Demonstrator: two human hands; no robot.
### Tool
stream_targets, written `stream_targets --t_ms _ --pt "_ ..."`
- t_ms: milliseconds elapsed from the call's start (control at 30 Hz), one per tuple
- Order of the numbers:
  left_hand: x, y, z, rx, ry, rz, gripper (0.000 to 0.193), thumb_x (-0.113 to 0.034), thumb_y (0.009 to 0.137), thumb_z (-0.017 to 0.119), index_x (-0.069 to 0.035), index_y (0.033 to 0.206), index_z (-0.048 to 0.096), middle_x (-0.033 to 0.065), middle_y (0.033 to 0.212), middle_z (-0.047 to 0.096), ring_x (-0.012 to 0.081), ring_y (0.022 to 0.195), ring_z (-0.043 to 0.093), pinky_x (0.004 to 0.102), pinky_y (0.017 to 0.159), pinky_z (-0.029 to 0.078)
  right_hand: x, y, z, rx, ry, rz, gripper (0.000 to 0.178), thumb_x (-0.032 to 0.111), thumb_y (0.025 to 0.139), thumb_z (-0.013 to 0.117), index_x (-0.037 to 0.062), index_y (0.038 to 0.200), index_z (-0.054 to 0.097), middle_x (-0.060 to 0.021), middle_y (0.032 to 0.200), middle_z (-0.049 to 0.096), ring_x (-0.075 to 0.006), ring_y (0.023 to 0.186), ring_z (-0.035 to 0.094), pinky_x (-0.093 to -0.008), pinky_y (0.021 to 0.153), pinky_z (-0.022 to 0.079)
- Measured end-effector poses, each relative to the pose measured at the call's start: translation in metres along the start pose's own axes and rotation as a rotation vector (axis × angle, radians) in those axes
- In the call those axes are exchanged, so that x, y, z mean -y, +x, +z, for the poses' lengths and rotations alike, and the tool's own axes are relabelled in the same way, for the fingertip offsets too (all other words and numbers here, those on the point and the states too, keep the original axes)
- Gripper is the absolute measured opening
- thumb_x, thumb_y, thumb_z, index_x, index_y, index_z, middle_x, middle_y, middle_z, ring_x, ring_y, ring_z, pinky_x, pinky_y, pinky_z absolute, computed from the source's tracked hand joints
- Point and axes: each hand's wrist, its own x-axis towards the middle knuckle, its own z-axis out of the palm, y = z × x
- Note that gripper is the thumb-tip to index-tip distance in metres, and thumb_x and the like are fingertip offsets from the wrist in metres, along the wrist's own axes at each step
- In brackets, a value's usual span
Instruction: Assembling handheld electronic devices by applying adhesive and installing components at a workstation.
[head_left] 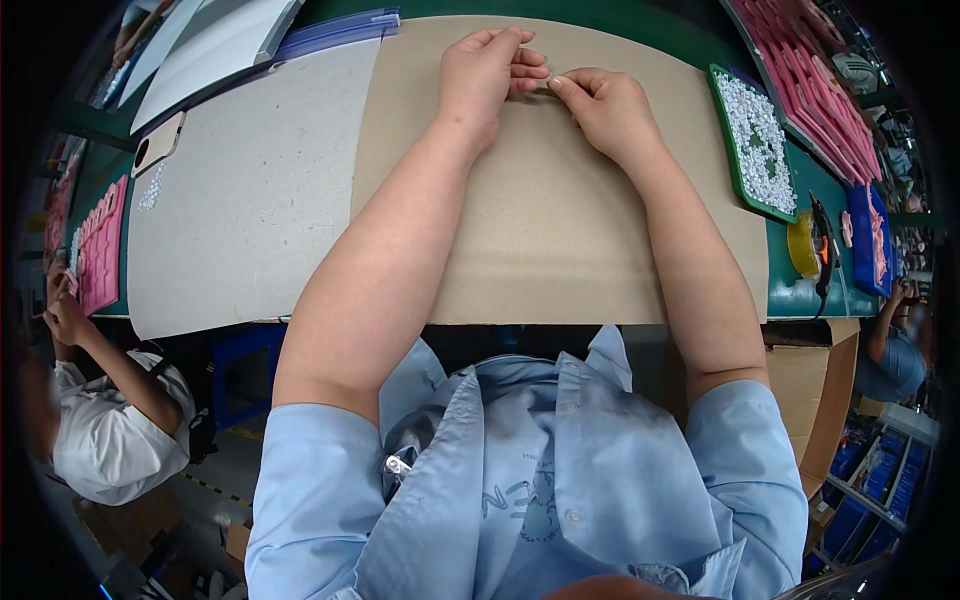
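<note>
Both of my hands meet over the far part of a tan cardboard sheet (560,230). My left hand (482,75) is turned with its fingers curled in and its thumb near the forefinger; whatever it holds is hidden. Just to its right, my right hand (612,108) pinches between thumb and forefinger. A thin, dark sliver shows between the two hands, too small to name. The fingertips of the hands are close together.
At right stand a green tray (770,211) of small white pieces, yellow tape (801,246), a black-and-orange tool (824,245) and pink slabs (815,90). Left lie a grey sheet (250,200), a phone-like object (158,143) and loose white pieces (152,188). A co-worker's hand (64,312) works beyond.
</note>
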Motion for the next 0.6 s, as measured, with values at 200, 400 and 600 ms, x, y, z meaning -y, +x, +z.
stream_targets --t_ms 200,400,600 --pt "0.0009 -0.0008 0.0009 -0.01 0.025 0.01 0.018 -0.01 0.087 0.052 0.004 0.094 0.061 0.0127 0.076 0.063 0.0157 0.063 0.06 0.022 0.055 0.05 -0.0003 -0.0011 0.0035 -0.035 0.001 0.002 0.028 0.025 0.09 0.06 -0.0005 0.097 0.07 -0.0045 0.064 0.062 -0.0105 0.053 0.05 -0.0245 0.051 0.043" --pt "0.0 -0.0019 -0.0003 -0.02 -0.017 0.005 0.018 -0.01 0.086 0.054 0.004 0.093 0.062 0.0118 0.074 0.063 0.0148 0.062 0.06 0.0215 0.054 0.049 0.0004 -0.0008 0.001 0.0 -0.016 0.023 0.027 0.026 0.087 0.059 0.0038 0.096 0.071 -0.0084 0.074 0.068 -0.0179 0.059 0.059 -0.0307 0.059 0.049" --pt "-0.0025 -0.0065 0.0057 0.005 0.107 0.024 0.018 -0.01 0.086 0.055 0.003 0.092 0.064 0.0108 0.072 0.063 0.0141 0.061 0.058 0.0213 0.054 0.049 0.0041 -0.0011 -0.0049 0.053 -0.022 0.11 0.026 0.025 0.087 0.059 0.0033 0.095 0.072 -0.0081 0.072 0.067 -0.0171 0.057 0.058 -0.0302 0.057 0.049"
